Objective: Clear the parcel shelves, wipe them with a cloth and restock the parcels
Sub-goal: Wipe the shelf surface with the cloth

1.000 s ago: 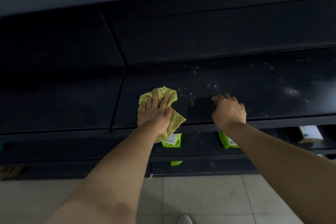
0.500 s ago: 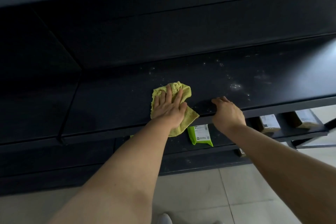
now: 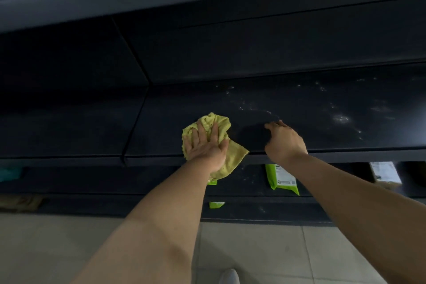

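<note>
Left hand (image 3: 207, 146) flat on cloth (image 3: 217, 122), right hand (image 3: 284, 140) empty, loosely bent, beside it; swept dust (image 3: 341, 119) could drop onto parcel (image 3: 282, 180) below

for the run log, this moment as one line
step: wiping; left hand: presses yellow cloth on shelf; right hand: rests on shelf; dust: right of hands
</note>
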